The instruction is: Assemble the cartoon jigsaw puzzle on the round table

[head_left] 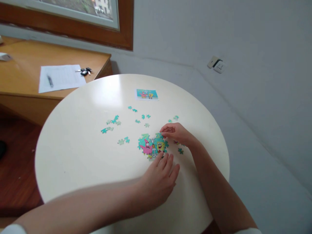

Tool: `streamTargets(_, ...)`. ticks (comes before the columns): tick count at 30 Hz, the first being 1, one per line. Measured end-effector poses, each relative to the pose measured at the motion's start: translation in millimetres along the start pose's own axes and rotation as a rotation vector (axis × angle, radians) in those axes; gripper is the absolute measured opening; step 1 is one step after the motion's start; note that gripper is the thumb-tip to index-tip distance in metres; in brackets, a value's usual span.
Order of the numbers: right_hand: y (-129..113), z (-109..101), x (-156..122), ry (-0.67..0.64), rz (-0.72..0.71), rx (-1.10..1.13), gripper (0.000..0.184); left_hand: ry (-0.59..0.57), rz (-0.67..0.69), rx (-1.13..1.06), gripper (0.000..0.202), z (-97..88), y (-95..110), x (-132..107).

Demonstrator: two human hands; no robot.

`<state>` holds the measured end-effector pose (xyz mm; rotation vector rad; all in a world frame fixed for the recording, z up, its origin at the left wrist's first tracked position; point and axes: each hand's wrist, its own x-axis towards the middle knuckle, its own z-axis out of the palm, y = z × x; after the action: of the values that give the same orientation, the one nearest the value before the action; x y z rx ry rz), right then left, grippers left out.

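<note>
Left hand [161, 178]: palm down, fingers loosely spread, tips at the puzzle's near edge; no grip on anything visible.

Right hand [175, 132]: fingers curled, thumb and forefinger nearly together at the puzzle's far right corner; whether a piece is pinched between them, cannot tell.

Puzzle [147, 148]: part-assembled, cartoon figures, ragged outline; flat on the table, between the hands. Judged light, thin and fairly stiff, likely to part at the joints if lifted by one edge; best pressed flat or slid with spread fingers.

Loose pieces [104, 131]: scattered left of and beyond the puzzle, others to its right near the right wrist. Probably featherlight; best pinched by opposite edges, sparing the tabs.

Card [151, 94]: printed with similar figures, beyond the pieces.

Table [80, 159]: white, rounded, apparently smooth.

Desk [21, 61]: wooden, at left; bears paper [65, 76], keys [84, 72].
</note>
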<state>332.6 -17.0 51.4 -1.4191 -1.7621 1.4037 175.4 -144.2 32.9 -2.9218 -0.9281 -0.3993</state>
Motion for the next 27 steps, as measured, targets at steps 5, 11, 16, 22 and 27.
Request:
streamTargets(5,4,-3,-2,0.044,-0.049,-0.003,0.025,-0.021,-0.038,0.005,0.044,1.2,-2,2)
streamTargets(11,6,-5,0,0.081,-0.073,-0.01,0.02,-0.02,-0.083,-0.025,0.041,-0.3,-12,8)
streamTargets(16,11,-5,3,0.082,-0.079,-0.074,0.017,-0.029,-0.085,-0.086,0.036,-3.3,-15,11)
streamTargets(22,19,-7,6,0.159,-0.097,-0.209,0.012,-0.036,-0.084,-0.132,0.031,-5.9,-19,13)
streamTargets(27,19,-3,8,0.248,-0.114,-0.319,0.01,-0.029,-0.071,-0.152,0.027,-8.0,-21,15)
